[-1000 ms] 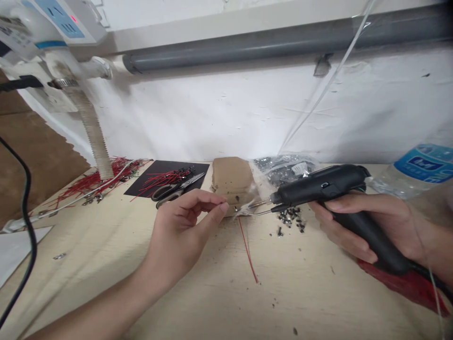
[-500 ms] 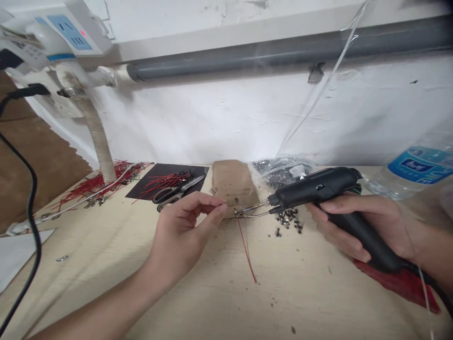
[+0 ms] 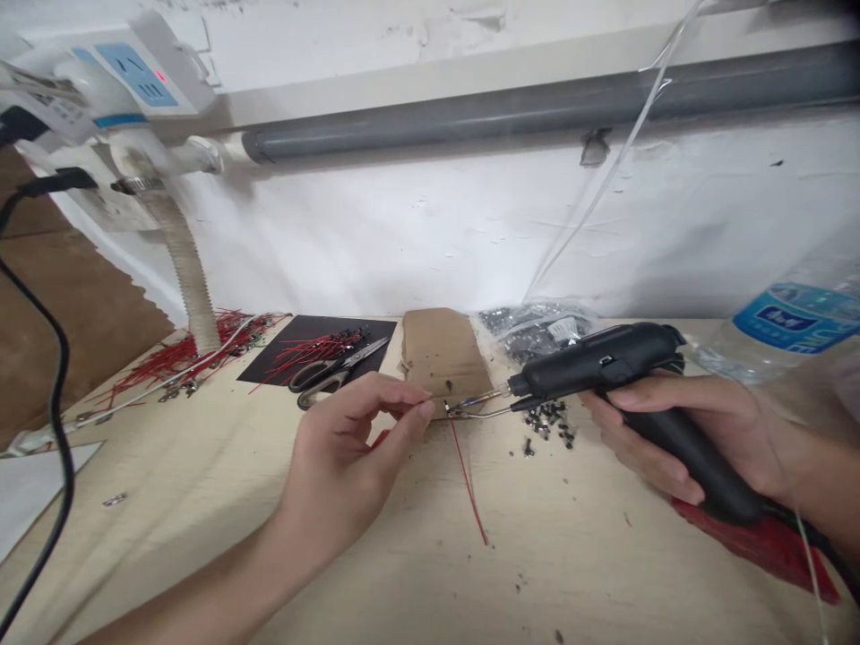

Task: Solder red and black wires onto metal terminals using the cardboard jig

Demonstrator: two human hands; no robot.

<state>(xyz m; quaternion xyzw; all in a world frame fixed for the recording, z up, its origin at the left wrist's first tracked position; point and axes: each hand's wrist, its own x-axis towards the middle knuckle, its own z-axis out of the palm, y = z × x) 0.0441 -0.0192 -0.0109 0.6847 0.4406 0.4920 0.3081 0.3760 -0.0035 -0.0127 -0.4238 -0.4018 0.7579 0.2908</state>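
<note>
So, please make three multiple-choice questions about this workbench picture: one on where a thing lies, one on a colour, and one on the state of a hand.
1. Where do the scissors lie?
A. On the black sheet, left of the brown block
B. Under the water bottle
C. In the right hand

2. What colour is the thin wire lying on the table below the tool's tip?
A. Blue
B. Red
C. Green

3. What is the right hand doing?
A. Lying flat and open on the table
B. Pinching the scissors
C. Gripping the handle of the black soldering gun

Answers:
1. A: the scissors rest partly on the black sheet, with the brown block to their right.
2. B: the wire shows plainly red against the pale wood.
3. C: the fingers wrap around the black handle, and the metal tip points at the left hand.
</note>
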